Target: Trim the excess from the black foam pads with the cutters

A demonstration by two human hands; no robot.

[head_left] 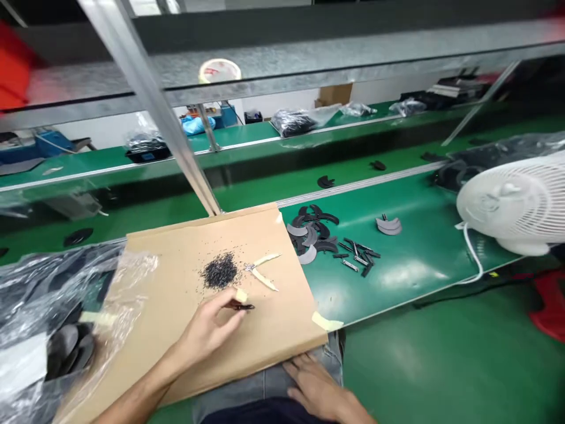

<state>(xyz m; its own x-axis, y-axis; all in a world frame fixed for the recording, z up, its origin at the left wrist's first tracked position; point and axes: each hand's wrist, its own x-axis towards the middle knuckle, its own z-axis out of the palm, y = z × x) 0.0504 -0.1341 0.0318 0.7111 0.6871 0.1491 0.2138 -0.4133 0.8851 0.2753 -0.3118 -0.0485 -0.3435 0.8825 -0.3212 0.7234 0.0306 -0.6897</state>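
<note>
My left hand [212, 324] is over the cardboard sheet [273, 321], its fingers closed on a small black part [244, 307]. Yellowish tape wraps one of its fingertips. Just beyond it lies a pile of tiny black pieces [219, 271], and to the right of the pile are nippers [262, 271] with pale yellow handles, spread apart. My right hand [315, 380] rests on my lap below the sheet's front edge, fingers spread and nothing visible in it. Its fingertips are close to the cardboard edge.
Black and grey curved parts [309, 235] and slim black pieces [359, 256] lie right of the cardboard. A white fan [516, 200] stands far right. Clear plastic bags [26, 294] cover the left. A metal post [154, 106] rises behind the sheet; a tape roll [219, 70] sits above.
</note>
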